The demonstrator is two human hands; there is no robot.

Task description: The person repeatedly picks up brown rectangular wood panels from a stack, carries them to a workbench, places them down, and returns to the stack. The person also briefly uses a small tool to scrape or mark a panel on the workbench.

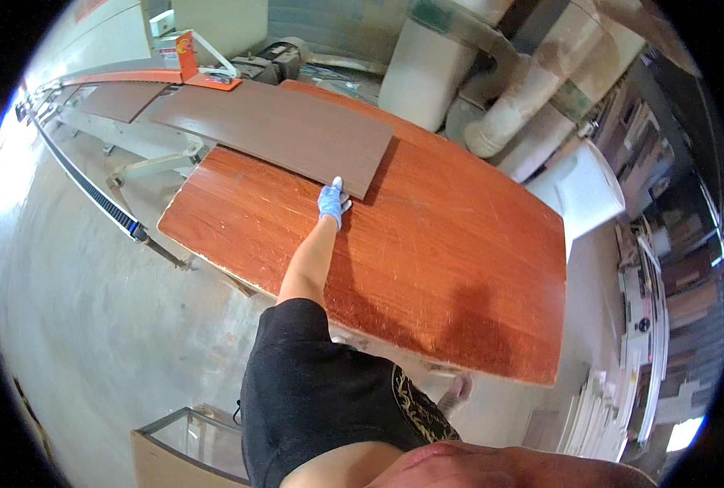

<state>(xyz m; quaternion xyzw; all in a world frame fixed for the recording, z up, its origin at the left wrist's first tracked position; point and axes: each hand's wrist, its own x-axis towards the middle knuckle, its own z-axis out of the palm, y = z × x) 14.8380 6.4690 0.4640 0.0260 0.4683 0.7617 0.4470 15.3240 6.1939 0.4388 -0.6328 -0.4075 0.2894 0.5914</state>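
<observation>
My left hand [333, 202], in a blue and white glove, grips the near edge of a long brown panel [285, 130] close to its right corner. Its thumb lies on the panel's upper face, while the other fingers are partly hidden at the edge. The panel lies flat, its right part on a reddish-brown wooden table [451, 260] and its left end reaching toward a machine with an orange guard [186, 55]. My right hand is out of the picture.
Another brown panel [122, 101] lies farther left along the machine. A long rail [93, 189] runs beside it. Large duct pipes [533, 89] and a white roll [582, 191] stand beyond the table. Stacked boards [602, 415] are at right, and a framed box [191, 443] sits at lower left.
</observation>
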